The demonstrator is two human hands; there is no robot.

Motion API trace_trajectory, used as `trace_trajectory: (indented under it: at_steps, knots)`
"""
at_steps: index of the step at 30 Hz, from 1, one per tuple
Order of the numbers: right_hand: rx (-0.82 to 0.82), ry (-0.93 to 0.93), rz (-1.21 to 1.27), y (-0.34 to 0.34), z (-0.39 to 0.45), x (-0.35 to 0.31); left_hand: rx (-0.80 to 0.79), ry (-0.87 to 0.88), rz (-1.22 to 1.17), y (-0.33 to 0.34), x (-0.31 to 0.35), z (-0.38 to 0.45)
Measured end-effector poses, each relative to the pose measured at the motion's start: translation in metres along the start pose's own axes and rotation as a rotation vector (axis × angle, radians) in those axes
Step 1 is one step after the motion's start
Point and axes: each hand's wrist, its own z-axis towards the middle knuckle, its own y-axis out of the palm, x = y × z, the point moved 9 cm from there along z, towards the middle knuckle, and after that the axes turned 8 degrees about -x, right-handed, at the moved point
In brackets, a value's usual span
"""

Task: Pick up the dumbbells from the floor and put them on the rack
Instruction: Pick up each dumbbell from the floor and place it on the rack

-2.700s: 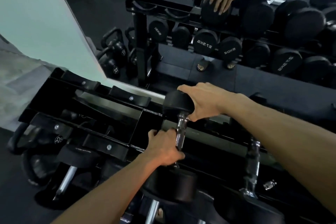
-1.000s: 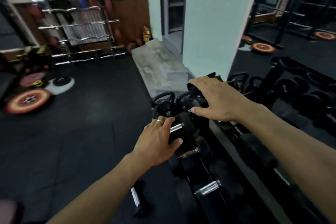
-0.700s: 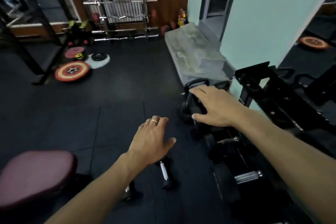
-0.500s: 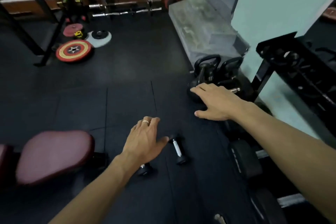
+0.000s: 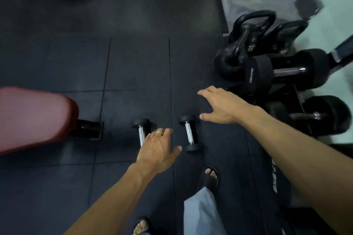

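Two small dumbbells lie parallel on the floor, long axes running 12 to 6. The left dumbbell (image 5: 141, 133) sits at 11 o'clock from the left hand (image 5: 159, 150), partly under its spread, empty fingers. The right dumbbell (image 5: 189, 133) lies at 7 o'clock from the right hand (image 5: 222, 108), also open and empty, slightly farther off.

Black tiled floor (image 5: 137, 63), maroon bench (image 5: 34, 116)

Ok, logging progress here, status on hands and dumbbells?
Left hand open, right hand open, both empty. Left dumbbell and right dumbbell on floor, ungrasped. Nothing in the way.
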Motion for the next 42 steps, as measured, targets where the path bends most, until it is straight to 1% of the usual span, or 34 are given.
trace_trajectory:
  at_steps: [6,11,15,20,24,27,29,32,35,38,42]
  knots:
    - [-0.085,-0.032,0.180,0.116,0.141,0.070,-0.067,-0.084,-0.083,0.121,-0.032,0.145]
    - [-0.125,-0.012,0.168,0.210,0.244,0.107,-0.087,-0.123,-0.103,0.218,-0.074,0.245]
    - [-0.161,-0.001,0.128,0.267,0.300,0.127,-0.136,-0.132,-0.129,0.282,-0.100,0.303]
    - [-0.165,-0.009,0.087,0.311,0.347,0.140,-0.181,-0.141,-0.224,0.343,-0.104,0.350]
    - [-0.159,-0.038,0.060,0.328,0.378,0.139,-0.178,-0.189,-0.388,0.371,-0.107,0.376]
    - [-0.169,-0.074,0.050,0.340,0.394,0.132,-0.195,-0.212,-0.514,0.378,-0.112,0.391]
    - [-0.147,-0.077,0.074,0.344,0.401,0.134,-0.208,-0.215,-0.563,0.380,-0.111,0.396]
    - [-0.111,-0.074,0.126,0.343,0.405,0.144,-0.179,-0.235,-0.620,0.382,-0.108,0.398]
    - [-0.110,-0.084,0.165,0.342,0.403,0.149,-0.207,-0.233,-0.757,0.389,-0.103,0.401]
    - [-0.098,-0.083,0.176,0.342,0.404,0.150,-0.225,-0.229,-0.782,0.390,-0.101,0.402]
    - [-0.084,-0.061,0.191,0.343,0.396,0.147,-0.247,-0.228,-0.747,0.384,-0.105,0.391]
